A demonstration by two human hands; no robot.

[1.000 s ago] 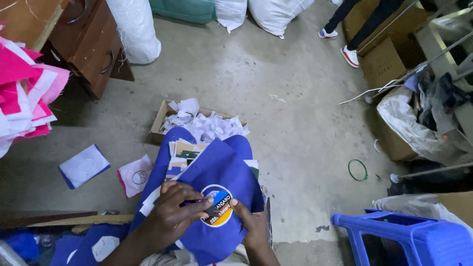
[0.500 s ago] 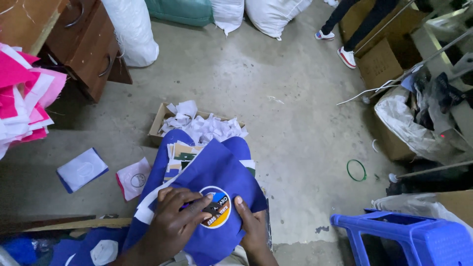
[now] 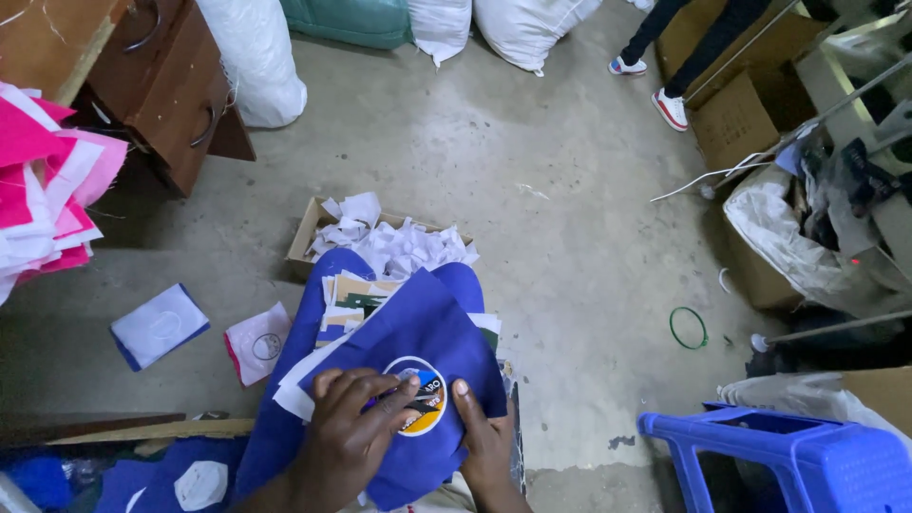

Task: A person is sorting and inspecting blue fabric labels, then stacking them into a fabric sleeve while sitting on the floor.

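Observation:
A blue fabric piece (image 3: pixel 427 332) with a round printed patch (image 3: pixel 423 394) lies on a stack of similar blue pieces in front of me. My left hand (image 3: pixel 347 427) rests flat on the patch, fingers pressing its left half. My right hand (image 3: pixel 484 442) grips the fabric's lower right edge, thumb up beside the patch. Under the fabric lie several printed cards (image 3: pixel 351 299).
A cardboard box (image 3: pixel 313 233) of white paper scraps sits beyond the stack. Pink and white fabric (image 3: pixel 47 190) is piled at left by a wooden drawer unit (image 3: pixel 161 85). A blue plastic stool (image 3: pixel 788 456) stands at lower right. Sacks, boxes and a person's legs (image 3: pixel 684 47) are at the back.
The fabric and both hands have shifted slightly downward in view; my left fingers slid further over the round patch.

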